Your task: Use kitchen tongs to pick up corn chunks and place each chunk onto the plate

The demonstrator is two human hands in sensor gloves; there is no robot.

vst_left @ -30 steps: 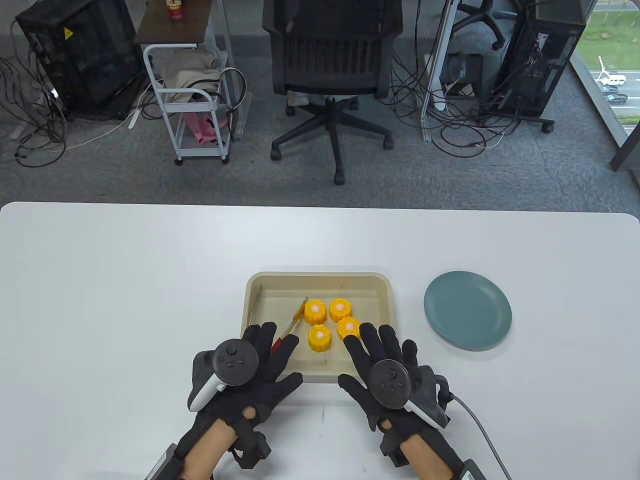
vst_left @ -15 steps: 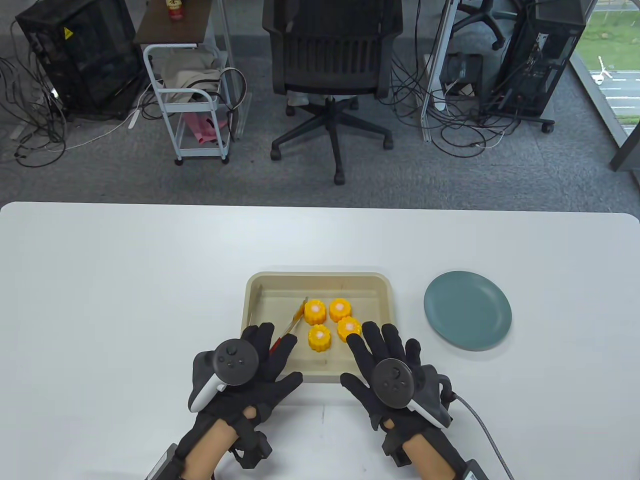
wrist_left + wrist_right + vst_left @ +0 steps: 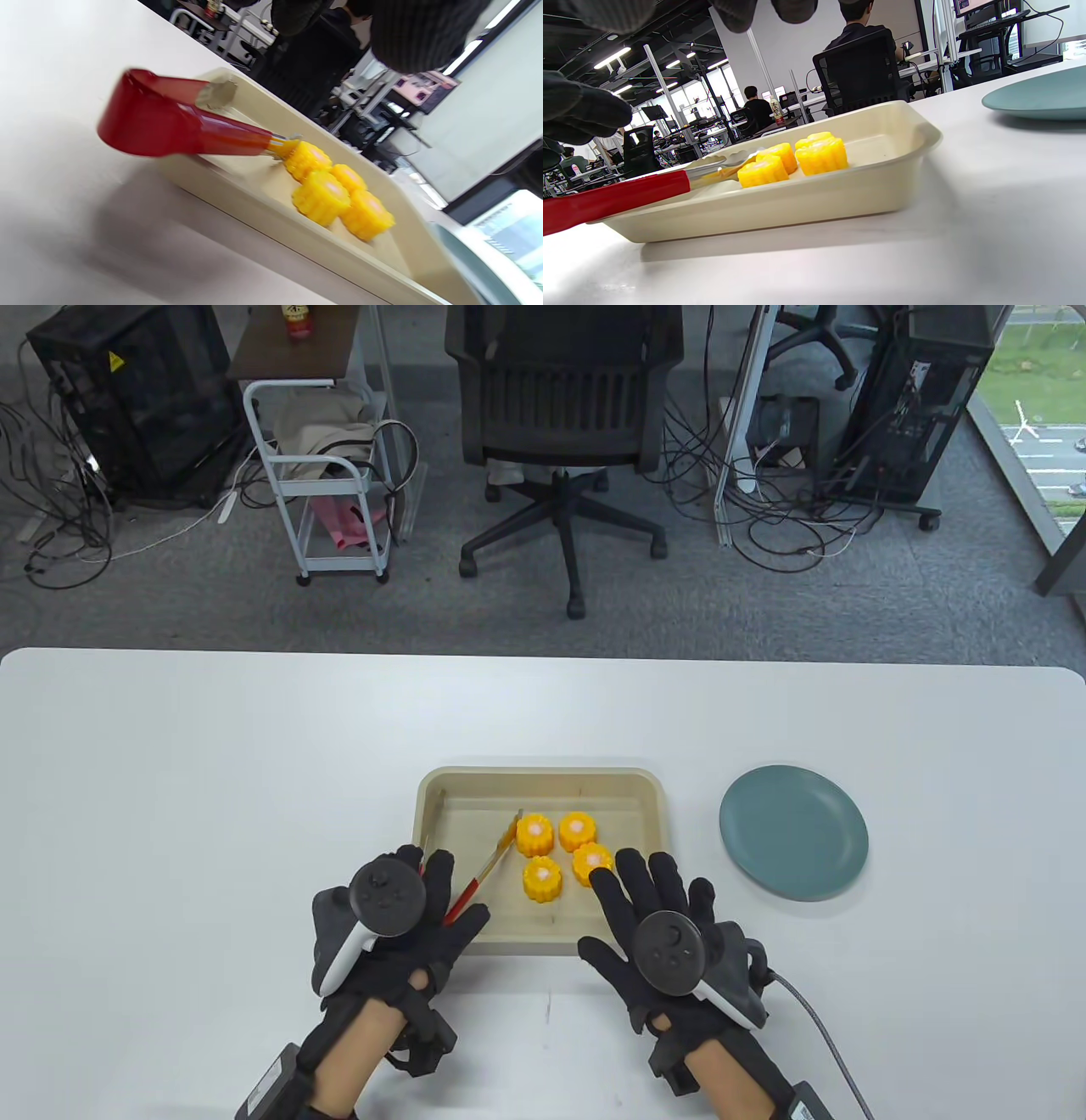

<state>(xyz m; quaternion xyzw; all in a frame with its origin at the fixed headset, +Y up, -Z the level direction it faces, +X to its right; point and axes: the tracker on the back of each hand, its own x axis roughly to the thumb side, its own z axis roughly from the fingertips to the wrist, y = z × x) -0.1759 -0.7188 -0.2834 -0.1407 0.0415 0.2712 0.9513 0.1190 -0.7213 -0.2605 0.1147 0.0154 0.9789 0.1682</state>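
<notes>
Several yellow corn chunks stand grouped in a beige tray. Red-handled tongs lie slanted in the tray's left half, their orange tips beside the far-left chunk. My left hand hovers over the tray's near-left corner with straight fingers above the tongs' handle, and grips nothing. In the left wrist view the handle end juts past the tray rim, free. My right hand lies spread flat at the tray's near-right corner, fingertips next to a chunk. The teal plate to the right holds nothing.
The white table stretches wide to the left and behind the tray. A cable trails from my right wrist. Beyond the far edge stand an office chair, a small cart and computer cases on the floor.
My left hand has slid left and slightly back, uncovering more of the tongs' red handle. The right hand, tongs and corn have stayed put.
</notes>
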